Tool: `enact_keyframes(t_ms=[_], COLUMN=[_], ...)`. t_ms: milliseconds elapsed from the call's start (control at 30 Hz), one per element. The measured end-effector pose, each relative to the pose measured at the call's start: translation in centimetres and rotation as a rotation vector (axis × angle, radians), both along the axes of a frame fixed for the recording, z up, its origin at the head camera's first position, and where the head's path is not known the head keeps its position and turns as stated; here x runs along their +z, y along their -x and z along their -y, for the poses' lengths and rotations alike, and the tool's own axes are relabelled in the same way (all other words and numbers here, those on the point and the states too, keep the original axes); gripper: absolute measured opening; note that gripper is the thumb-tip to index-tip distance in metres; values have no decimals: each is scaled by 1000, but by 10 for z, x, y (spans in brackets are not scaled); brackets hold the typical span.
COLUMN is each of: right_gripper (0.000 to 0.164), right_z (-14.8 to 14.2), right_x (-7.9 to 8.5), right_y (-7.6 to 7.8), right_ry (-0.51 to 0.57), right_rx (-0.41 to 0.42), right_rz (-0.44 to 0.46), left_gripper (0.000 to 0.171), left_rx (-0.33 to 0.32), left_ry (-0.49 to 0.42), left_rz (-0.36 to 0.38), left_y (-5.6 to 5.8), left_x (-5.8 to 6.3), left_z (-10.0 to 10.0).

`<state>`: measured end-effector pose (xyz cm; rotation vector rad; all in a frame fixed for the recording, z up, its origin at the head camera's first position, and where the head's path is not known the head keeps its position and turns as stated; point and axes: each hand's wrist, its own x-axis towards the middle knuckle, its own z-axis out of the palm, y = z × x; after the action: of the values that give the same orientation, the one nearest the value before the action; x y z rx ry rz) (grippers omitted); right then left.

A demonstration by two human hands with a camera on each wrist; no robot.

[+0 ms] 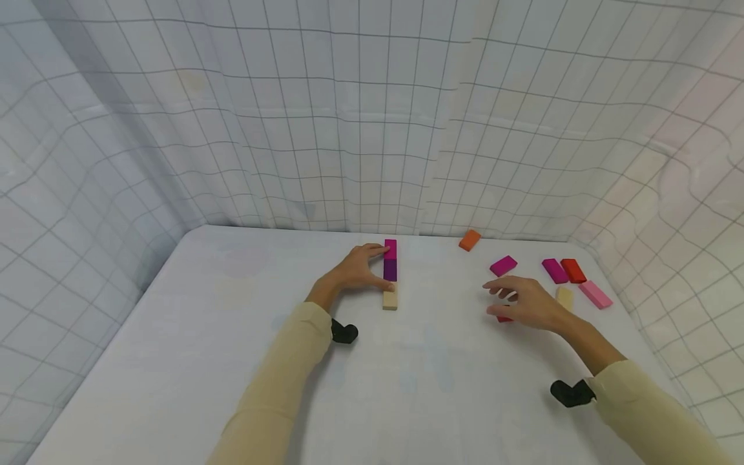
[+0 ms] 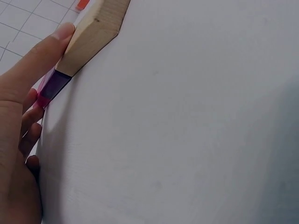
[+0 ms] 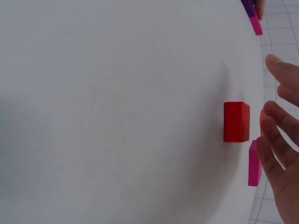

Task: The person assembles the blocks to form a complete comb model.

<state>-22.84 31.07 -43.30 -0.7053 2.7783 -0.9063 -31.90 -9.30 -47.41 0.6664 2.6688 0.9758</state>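
A magenta block, a dark purple block and a pale wooden block lie end to end in a straight row on the white table. My left hand spans the row from its left side. Its thumb touches the wooden block, and a fingertip touches the magenta one. In the left wrist view the other fingers hang beside the row. Over on the right, my right hand hovers with fingers spread and nothing between them. Beneath it sits a red block, apart from the fingers and partly hidden in the head view.
Loose blocks lie around the right hand: orange at the back edge, magenta, then another magenta block beside a red one, a pink one and a wooden one. White gridded sheets enclose the table.
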Motion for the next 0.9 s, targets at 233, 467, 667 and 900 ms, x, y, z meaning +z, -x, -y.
enact_keyframes(t_ms=[233, 467, 667, 900], right_gripper=[61, 61, 40, 36], right_z=[-20, -31, -33, -32], right_x=[-4, -9, -15, -16], right_y=[-10, -13, -13, -13], right_ry=[-44, -42, -35, -32], right_rx=[-34, -23, -14, -18], right_rz=[73, 134, 78, 60], left_gripper=[103, 102, 103, 102], left_rx=[7, 14, 8, 12], left_ry=[-25, -17, -21, -14], left_rz=[11, 11, 28, 28], left_y=[-3, -1, -2, 0], left_x=[4, 4, 4, 2], left_z=[-2, -1, -1, -1])
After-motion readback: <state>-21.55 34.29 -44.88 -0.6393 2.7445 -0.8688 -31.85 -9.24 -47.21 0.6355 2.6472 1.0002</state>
